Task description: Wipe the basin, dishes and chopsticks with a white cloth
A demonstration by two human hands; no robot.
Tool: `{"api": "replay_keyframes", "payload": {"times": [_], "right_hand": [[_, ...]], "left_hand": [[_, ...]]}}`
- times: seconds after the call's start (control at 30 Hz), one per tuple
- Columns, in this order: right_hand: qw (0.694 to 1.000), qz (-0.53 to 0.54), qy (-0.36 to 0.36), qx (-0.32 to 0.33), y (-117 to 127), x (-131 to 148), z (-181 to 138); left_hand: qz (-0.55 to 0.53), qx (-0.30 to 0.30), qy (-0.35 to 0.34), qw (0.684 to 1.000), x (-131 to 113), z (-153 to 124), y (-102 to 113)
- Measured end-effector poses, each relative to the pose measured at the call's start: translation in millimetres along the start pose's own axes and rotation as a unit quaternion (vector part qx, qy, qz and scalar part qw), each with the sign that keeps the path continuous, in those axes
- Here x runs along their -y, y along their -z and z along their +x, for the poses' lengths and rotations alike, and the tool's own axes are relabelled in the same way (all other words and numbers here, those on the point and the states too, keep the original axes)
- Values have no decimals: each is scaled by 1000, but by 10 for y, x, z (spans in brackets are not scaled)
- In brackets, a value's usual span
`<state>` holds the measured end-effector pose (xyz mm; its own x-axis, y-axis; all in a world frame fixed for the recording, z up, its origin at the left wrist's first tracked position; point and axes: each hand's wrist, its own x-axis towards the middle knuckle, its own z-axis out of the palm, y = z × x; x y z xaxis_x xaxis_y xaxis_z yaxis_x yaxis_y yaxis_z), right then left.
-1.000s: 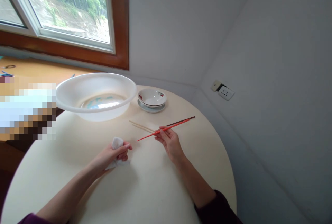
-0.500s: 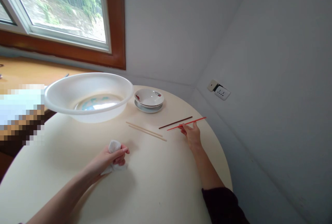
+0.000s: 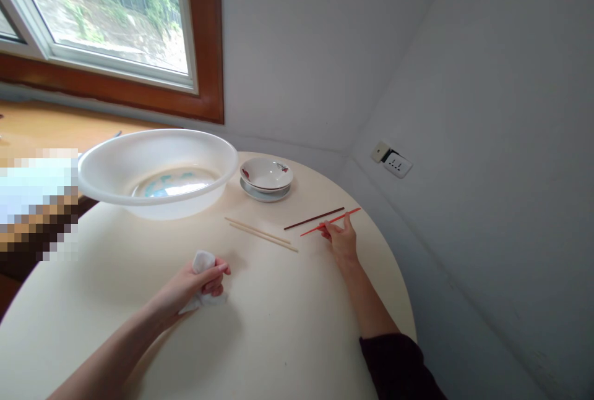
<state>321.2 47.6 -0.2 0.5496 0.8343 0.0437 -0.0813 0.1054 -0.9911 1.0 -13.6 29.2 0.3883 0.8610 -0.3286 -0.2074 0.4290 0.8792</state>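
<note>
My left hand is closed around a crumpled white cloth, part of which hangs out below the fingers near the tabletop. At the right side of the table, my right hand grips a red chopstick between thumb and fingers. Just beyond it lies a dark brown chopstick, nearly parallel to the red one. Two pale wooden chopsticks rest side by side on the table between my hands.
A large translucent plastic basin stands at the back left of the round cream table. Right of it, white bowls are stacked on a plate. A wall socket sits beyond the right edge, and a window is behind.
The red chopstick has tilted more steeply, its right end shifting left and its left tip dropping slightly toward me. My left hand with the cloth has hardly moved.
</note>
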Motion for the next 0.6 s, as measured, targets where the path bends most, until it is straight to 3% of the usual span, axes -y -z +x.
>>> {"api": "replay_keyframes", "payload": {"times": [0.6], "right_hand": [[999,-19,-30,10,-40,-10,-19]], "left_hand": [[7,-7,-5,1000,11,8,16]]}}
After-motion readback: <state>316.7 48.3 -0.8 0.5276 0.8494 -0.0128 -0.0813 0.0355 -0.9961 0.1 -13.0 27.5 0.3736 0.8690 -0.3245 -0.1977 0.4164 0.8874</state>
